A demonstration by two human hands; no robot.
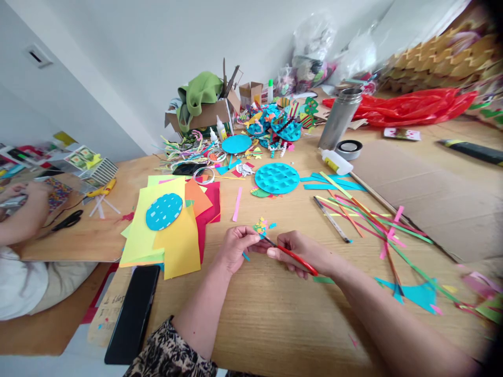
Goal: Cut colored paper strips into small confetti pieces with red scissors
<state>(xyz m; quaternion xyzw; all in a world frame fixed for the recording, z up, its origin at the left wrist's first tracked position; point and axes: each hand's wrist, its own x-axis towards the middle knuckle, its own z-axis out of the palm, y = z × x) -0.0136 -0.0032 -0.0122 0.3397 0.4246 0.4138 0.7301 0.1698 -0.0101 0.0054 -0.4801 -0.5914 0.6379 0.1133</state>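
Note:
Red-handled scissors (296,258) are gripped in my right hand (310,248), their dark blades pointing left toward my other hand. My left hand (237,248) pinches a thin blue paper strip (245,256), whose end shows below the fingers; most of it is hidden. The blade tips meet the left fingertips, and I cannot tell whether they are cutting. Just beyond the fingertips lies a little heap of paper scraps (260,225) in yellow, green, pink and blue. A pink strip (237,204) lies farther off to the left.
Coloured paper sheets (181,251) and a black phone (131,314) lie left. Blue paper discs (277,178), a glue bottle (336,162) and a steel flask (340,119) stand or lie beyond. Paper strips (373,225) and cardboard (436,193) occupy the right. Another person's arm (29,209) is far left.

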